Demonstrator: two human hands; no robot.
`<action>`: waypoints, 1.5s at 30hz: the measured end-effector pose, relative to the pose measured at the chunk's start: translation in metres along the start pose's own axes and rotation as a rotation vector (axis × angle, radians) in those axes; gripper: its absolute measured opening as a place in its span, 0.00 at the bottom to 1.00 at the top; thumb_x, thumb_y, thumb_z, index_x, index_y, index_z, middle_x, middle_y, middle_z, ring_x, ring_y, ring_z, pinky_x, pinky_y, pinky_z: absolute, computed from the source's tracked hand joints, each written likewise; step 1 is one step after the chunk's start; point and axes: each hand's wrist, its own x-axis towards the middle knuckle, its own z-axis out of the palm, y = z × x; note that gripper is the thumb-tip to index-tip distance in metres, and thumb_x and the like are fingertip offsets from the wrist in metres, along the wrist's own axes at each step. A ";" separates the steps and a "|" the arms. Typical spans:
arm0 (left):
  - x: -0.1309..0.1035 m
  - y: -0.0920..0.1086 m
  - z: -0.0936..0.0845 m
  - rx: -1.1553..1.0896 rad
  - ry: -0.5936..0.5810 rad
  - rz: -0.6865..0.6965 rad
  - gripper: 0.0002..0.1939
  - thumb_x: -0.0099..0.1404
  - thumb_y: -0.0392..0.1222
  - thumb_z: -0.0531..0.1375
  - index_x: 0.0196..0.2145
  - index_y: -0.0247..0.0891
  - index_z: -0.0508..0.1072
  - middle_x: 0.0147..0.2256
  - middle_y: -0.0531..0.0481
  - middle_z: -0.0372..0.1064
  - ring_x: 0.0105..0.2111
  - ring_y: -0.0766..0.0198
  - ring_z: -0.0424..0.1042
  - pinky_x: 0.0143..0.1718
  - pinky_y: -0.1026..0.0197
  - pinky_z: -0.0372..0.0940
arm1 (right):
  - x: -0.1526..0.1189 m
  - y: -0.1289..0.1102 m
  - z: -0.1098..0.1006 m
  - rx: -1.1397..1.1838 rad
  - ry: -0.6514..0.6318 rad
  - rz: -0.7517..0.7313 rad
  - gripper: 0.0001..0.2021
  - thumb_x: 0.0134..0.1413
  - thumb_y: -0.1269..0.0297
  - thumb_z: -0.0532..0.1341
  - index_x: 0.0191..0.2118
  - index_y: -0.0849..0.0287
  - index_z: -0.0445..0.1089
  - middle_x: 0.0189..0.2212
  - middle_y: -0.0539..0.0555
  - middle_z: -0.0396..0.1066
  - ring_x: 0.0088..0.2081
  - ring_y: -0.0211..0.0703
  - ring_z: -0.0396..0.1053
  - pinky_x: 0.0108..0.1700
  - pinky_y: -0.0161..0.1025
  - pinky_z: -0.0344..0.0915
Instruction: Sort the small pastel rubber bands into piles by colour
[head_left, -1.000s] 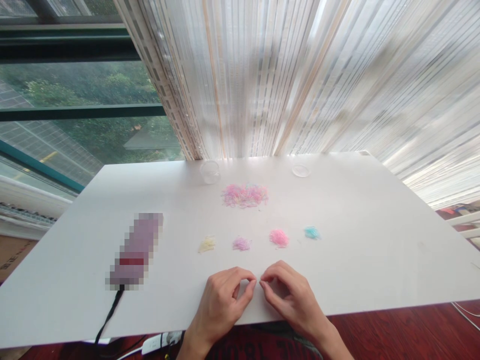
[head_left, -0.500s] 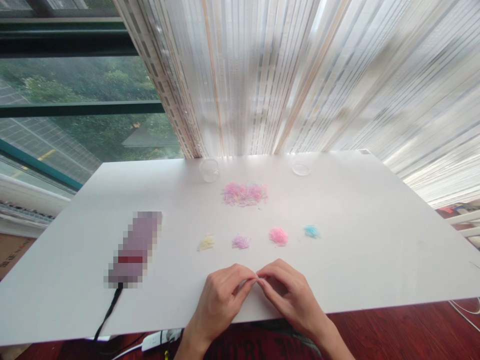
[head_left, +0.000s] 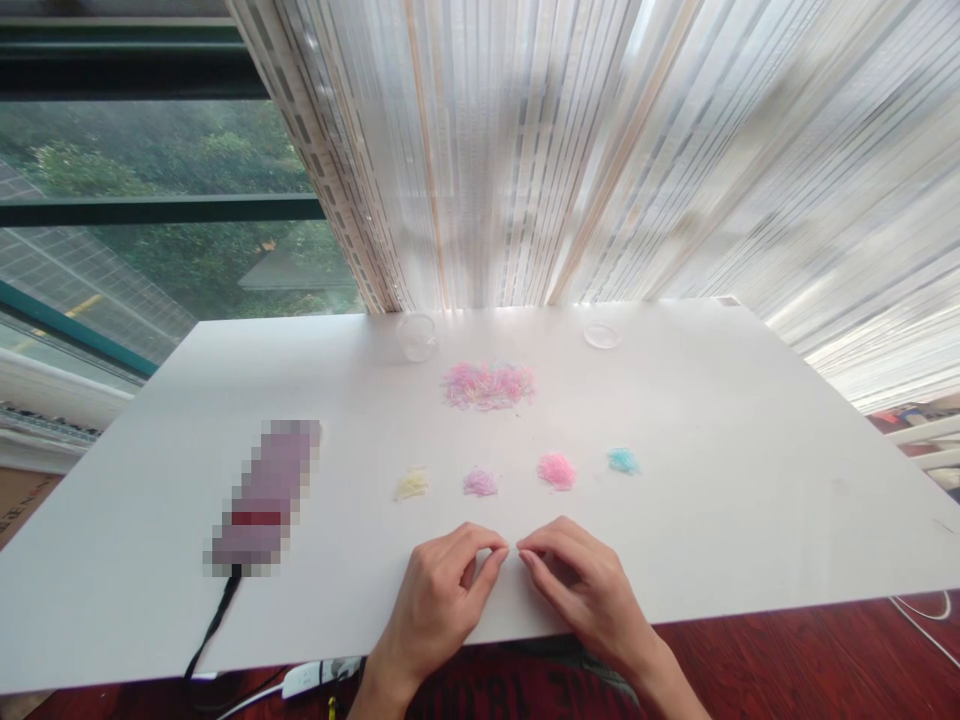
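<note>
Near the front edge of the white table [head_left: 720,520], my left hand [head_left: 448,590] is closed in a pinch, thumb against forefinger. My right hand [head_left: 581,580] pinches too, its fingertips a small gap to the right of the left ones. Whatever either pinch holds is too small to make out. Beyond my hands lie four small piles of thin pieces: yellow [head_left: 412,484], purple [head_left: 481,480], pink [head_left: 557,471] and blue [head_left: 622,460]. Farther back spreads a larger mixed pile [head_left: 489,386], mostly pink and purple.
A clear round container [head_left: 417,338] and a clear lid [head_left: 601,335] stand near the back edge. At the left lies a blurred purple object [head_left: 266,500] with a black strap [head_left: 214,625]. Below the front edge is a white power strip [head_left: 311,678].
The fingertips of my two hands, touching before, have come slightly apart. The view has shifted a little; the piles look the same.
</note>
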 end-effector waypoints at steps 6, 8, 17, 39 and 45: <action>-0.001 -0.001 0.001 -0.013 0.004 -0.023 0.06 0.76 0.38 0.58 0.40 0.40 0.75 0.32 0.53 0.76 0.24 0.67 0.67 0.30 0.65 0.65 | -0.001 -0.001 -0.001 -0.011 0.011 0.036 0.06 0.67 0.71 0.62 0.39 0.55 0.76 0.31 0.52 0.75 0.32 0.41 0.73 0.35 0.36 0.69; -0.001 -0.002 0.001 -0.010 0.007 -0.027 0.06 0.76 0.38 0.58 0.40 0.40 0.75 0.32 0.53 0.76 0.24 0.67 0.67 0.30 0.64 0.65 | 0.000 -0.002 -0.001 -0.019 0.019 0.035 0.06 0.67 0.71 0.62 0.39 0.55 0.76 0.31 0.52 0.75 0.32 0.41 0.73 0.35 0.35 0.69; 0.001 0.001 -0.001 -0.014 0.034 0.036 0.06 0.76 0.36 0.58 0.40 0.41 0.75 0.34 0.54 0.78 0.28 0.67 0.73 0.32 0.65 0.65 | -0.004 0.001 -0.003 -0.003 -0.023 0.023 0.07 0.69 0.71 0.60 0.40 0.55 0.76 0.32 0.51 0.76 0.33 0.40 0.74 0.36 0.35 0.69; -0.001 -0.004 0.002 0.071 0.050 0.003 0.05 0.75 0.38 0.58 0.46 0.43 0.73 0.40 0.53 0.77 0.22 0.67 0.65 0.29 0.62 0.66 | 0.015 0.050 -0.091 -0.355 0.525 0.446 0.19 0.58 0.44 0.65 0.36 0.56 0.82 0.35 0.56 0.81 0.29 0.46 0.73 0.37 0.43 0.71; 0.000 -0.003 0.002 0.076 0.050 -0.004 0.04 0.75 0.38 0.58 0.45 0.43 0.73 0.39 0.54 0.77 0.22 0.67 0.65 0.30 0.62 0.65 | 0.016 0.056 -0.089 -0.377 0.495 0.465 0.23 0.57 0.40 0.63 0.36 0.55 0.83 0.35 0.55 0.81 0.26 0.43 0.69 0.35 0.42 0.70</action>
